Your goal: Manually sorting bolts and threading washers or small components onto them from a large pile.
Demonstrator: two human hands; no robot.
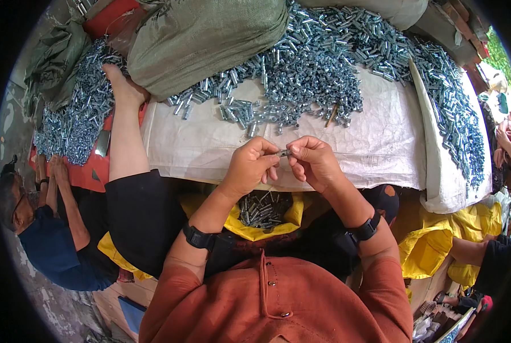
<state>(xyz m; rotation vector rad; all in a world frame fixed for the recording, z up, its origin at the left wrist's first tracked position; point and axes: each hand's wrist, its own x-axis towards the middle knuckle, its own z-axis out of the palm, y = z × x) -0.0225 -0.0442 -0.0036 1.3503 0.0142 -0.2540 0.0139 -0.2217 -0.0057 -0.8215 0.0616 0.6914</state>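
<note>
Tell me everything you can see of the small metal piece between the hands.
The small metal piece looks slim and roughly cylindrical, silvery grey with darker patches and a slight shine. It lies nearly level, its right end a touch higher, pinched by the thumb and fingers of the left hand and of the right hand. In the picture it appears over the white sheet. The fingers hide its ends; finer detail is too small to tell.
</note>
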